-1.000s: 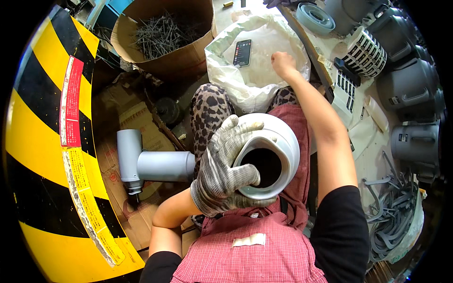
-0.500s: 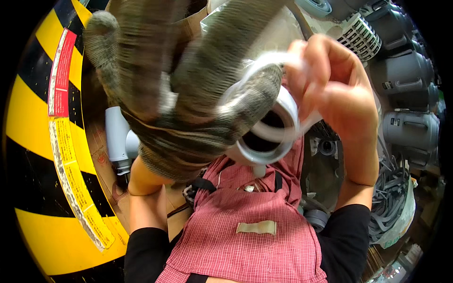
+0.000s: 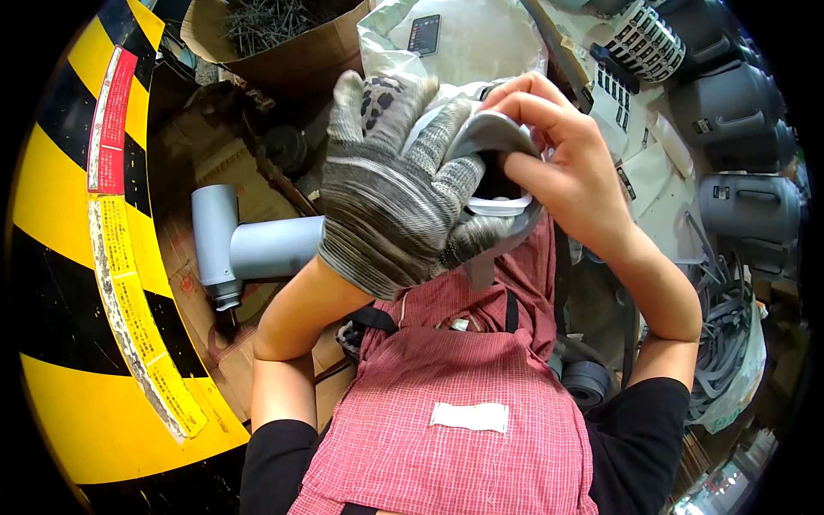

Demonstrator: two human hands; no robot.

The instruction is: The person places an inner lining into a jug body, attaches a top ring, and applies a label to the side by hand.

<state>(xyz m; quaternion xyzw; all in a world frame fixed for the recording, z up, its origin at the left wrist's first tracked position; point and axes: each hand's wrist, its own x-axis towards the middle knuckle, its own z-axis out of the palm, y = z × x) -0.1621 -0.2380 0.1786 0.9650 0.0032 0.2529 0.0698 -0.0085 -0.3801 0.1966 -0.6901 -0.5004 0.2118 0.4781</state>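
In front of my chest is a grey plastic container (image 3: pixel 491 130) with an open mouth and a white rim (image 3: pixel 501 208). My left hand (image 3: pixel 386 184), in a grey striped knitted glove, holds it from the left; the index finger and thumb reach over the mouth. My right hand (image 3: pixel 562 150) is bare and closed on the far right edge of the mouth, its thumb inside. Much of the container's body is hidden behind the glove. Left of the glove lies a grey T-shaped tool (image 3: pixel 276 247) with a thin dark tip.
A yellow-and-black striped panel (image 3: pixel 64 318) curves along the left. Beyond my hands are a cardboard box (image 3: pixel 300 51) of thin grey pieces and a phone (image 3: pixel 424 35) on clear plastic. Grey jugs (image 3: pixel 742 202) line the right, above a bag of grey strips (image 3: pixel 725 365).
My gloved hand has moved down from close to the camera and taken hold of the container. My right hand, which held a pale ring over the mouth, now grips the container's edge.
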